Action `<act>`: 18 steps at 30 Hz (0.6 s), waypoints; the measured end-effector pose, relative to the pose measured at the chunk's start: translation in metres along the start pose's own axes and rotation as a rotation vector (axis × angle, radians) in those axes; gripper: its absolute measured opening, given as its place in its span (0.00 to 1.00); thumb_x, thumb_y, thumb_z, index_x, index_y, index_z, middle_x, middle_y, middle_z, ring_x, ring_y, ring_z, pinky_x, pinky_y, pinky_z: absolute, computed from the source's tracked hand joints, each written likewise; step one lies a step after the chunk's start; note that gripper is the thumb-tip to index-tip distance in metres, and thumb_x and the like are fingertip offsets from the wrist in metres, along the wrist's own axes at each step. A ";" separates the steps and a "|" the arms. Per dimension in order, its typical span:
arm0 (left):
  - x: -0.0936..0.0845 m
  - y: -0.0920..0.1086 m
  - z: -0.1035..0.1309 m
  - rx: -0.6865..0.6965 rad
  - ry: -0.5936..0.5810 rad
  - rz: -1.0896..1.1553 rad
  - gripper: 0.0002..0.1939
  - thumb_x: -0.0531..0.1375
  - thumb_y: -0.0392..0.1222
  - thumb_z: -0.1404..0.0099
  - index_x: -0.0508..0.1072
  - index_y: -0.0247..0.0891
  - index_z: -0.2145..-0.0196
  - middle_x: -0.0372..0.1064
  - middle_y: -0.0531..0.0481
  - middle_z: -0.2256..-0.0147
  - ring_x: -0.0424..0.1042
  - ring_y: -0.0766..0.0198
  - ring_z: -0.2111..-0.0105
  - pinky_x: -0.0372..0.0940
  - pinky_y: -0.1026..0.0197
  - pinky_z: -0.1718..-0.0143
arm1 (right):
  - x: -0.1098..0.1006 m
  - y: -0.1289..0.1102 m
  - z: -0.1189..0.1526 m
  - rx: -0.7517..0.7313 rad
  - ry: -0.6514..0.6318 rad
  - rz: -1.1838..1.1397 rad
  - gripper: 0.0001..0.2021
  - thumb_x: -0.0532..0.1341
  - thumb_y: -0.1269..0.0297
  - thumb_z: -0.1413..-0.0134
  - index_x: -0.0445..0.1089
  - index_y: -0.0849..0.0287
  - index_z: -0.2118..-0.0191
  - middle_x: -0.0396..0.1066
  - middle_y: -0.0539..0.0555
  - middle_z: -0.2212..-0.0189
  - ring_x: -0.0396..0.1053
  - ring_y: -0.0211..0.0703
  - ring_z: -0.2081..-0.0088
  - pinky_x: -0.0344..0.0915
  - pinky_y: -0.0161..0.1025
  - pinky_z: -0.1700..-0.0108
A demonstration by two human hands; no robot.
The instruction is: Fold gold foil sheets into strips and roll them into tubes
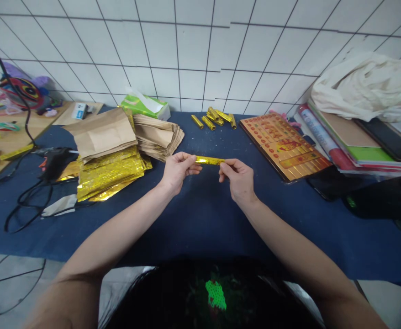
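A narrow roll of shiny gold foil paper [208,161] is stretched level between my two hands above the blue cloth. My left hand [179,170] pinches its left end between thumb and fingers. At the other end, my right hand [237,177] grips it the same way. Beyond them, against the wall side, lies a small heap of several short gold paper rolls [217,118]. To the left are a stack of gold foil sheets [113,176] and brown paper sheets [101,132], with another brown stack [157,135] beside them.
A black glue gun [55,164] with a looped cable lies at left, near a green tissue pack [145,106]. On the right are an orange-gold printed board [286,145], a dark phone [388,137] on notebooks, and a white cloth bag [368,87]. A tiled wall bounds the table's back.
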State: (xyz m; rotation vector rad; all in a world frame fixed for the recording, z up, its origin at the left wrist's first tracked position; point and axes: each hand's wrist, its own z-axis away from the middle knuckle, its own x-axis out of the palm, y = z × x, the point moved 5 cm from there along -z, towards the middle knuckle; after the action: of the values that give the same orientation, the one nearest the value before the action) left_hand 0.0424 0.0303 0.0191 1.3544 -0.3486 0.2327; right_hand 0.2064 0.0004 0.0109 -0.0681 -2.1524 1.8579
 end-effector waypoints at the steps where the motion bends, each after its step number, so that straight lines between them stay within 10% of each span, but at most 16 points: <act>1: 0.000 0.000 0.000 0.010 -0.001 -0.002 0.11 0.65 0.38 0.50 0.64 0.32 0.78 0.70 0.51 0.82 0.72 0.67 0.81 0.66 0.67 0.78 | 0.001 0.001 0.000 0.024 -0.005 -0.008 0.05 0.63 0.64 0.56 0.70 0.60 0.73 0.66 0.44 0.83 0.61 0.29 0.86 0.58 0.31 0.82; 6: 0.001 0.000 -0.001 0.060 -0.047 0.017 0.12 0.66 0.38 0.52 0.65 0.32 0.76 0.70 0.52 0.81 0.72 0.67 0.79 0.67 0.67 0.76 | 0.001 0.004 -0.001 0.150 0.001 -0.093 0.07 0.63 0.62 0.57 0.69 0.60 0.75 0.66 0.45 0.85 0.60 0.30 0.87 0.56 0.31 0.84; 18: 0.000 0.002 -0.001 -0.047 -0.055 0.045 0.06 0.60 0.33 0.48 0.68 0.30 0.70 0.70 0.51 0.79 0.71 0.68 0.81 0.65 0.69 0.80 | -0.001 -0.002 -0.001 -0.052 -0.011 0.028 0.07 0.63 0.61 0.55 0.68 0.59 0.70 0.68 0.45 0.80 0.63 0.30 0.85 0.61 0.32 0.81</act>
State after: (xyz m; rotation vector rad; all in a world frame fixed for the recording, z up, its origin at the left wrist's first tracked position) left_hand 0.0417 0.0320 0.0207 1.3090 -0.4290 0.2238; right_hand 0.2082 0.0005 0.0122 -0.0997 -2.2188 1.8212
